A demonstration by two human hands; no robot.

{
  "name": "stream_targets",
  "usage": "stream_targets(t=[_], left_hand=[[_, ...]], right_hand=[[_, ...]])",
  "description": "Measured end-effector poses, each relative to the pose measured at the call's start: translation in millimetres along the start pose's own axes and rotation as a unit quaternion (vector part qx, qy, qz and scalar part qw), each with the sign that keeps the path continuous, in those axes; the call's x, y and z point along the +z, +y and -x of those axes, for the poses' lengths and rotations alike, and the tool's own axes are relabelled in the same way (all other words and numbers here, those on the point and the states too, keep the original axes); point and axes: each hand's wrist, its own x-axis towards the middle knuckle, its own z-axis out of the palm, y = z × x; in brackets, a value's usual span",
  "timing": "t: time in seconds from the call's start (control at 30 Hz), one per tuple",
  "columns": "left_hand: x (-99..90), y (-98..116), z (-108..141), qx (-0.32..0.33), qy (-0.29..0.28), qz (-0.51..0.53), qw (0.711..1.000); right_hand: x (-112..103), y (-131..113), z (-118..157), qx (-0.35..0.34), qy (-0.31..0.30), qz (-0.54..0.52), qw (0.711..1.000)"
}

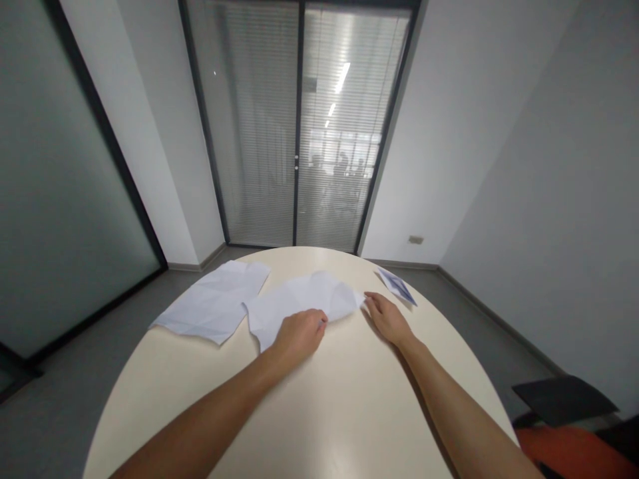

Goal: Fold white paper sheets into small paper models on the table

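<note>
Two hands (339, 324) | creased sheet (294, 303) between, right hand (389, 320) at corner

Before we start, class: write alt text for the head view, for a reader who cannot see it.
Left hand at the near edge of a creased white sheet, right hand at its right corner, on a round table. Another sheet lies left, a small printed paper right; blinds beyond.
</note>
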Motion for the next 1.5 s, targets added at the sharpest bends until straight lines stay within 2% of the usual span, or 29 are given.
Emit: stream_targets(t=[0.1,0.2,0.27,0.33,0.4,0.47,0.57,0.67,0.73,0.8,0.9,1.03,1.13,1.23,1.37,1.5], left_hand=[[12.5,14.5,9.3,0.057,-0.037,0.023,0.997],[13.4,18.4,11.3,0.081,-0.053,0.043,0.994],[12.2,12.4,8.6,0.059,-0.037,0.026,0.997],[14.3,1.2,5.0,-0.002,0.000,-0.019,1.000],[21.3,-10.6,2.6,-0.057,0.003,-0.058,0.997],[31.1,-18.1,2.1,-0.062,-0.019,-0.065,0.996],[43.1,-16.5,3.5,-0.003,-0.043,-0.050,0.998],[46.4,-6.5,5.1,0.071,-0.051,-0.029,0.996],[45.4,-1.7,6.1,0.106,-0.052,-0.021,0.993],[44.2,-0.5,7.3,0.120,-0.053,-0.017,0.991],[44.2,-3.1,9.0,0.097,-0.054,-0.023,0.994],[45.8,-6.1,9.2,0.045,-0.052,-0.036,0.997],[46.5,-7.8,7.8,0.025,-0.053,-0.039,0.998],[47.3,-11.2,5.7,0.007,-0.048,-0.042,0.998],[48.8,-16.8,1.8,-0.019,-0.035,-0.050,0.998],[51.8,-19.0,-0.2,-0.038,-0.013,-0.068,0.997]], right_hand=[[-6.1,-2.9,-3.6,0.028,0.064,-0.040,0.997],[-15.1,-5.5,-5.7,0.050,0.127,-0.093,0.986],[-20.9,-11.0,-4.9,0.055,0.149,-0.111,0.981],[-24.1,-21.2,-1.7,0.037,0.149,-0.107,0.982],[-22.3,-35.9,3.3,0.000,0.116,-0.095,0.989],[-15.1,-53.5,9.7,-0.053,0.066,-0.086,0.993],[2.7,-80.4,21.2,-0.137,-0.023,-0.060,0.989],[21.2,-99.3,33.1,-0.167,-0.100,-0.049,0.980],[31.1,-103.6,38.5,-0.163,-0.144,-0.034,0.975],[38.3,-101.0,40.1,-0.133,-0.179,-0.011,0.975],[43.3,-87.6,35.1,-0.089,-0.210,0.030,0.973],[41.2,-62.4,22.7,-0.035,-0.180,0.105,0.978],[36.8,-43.4,16.0,0.011,-0.141,0.140,0.980],[33.2,-29.8,13.8,0.041,-0.129,0.158,0.978],[30.3,-26.8,14.7,0.044,-0.121,0.171,0.977],[24.8,-42.3,16.4,0.026,-0.090,0.205,0.974]])
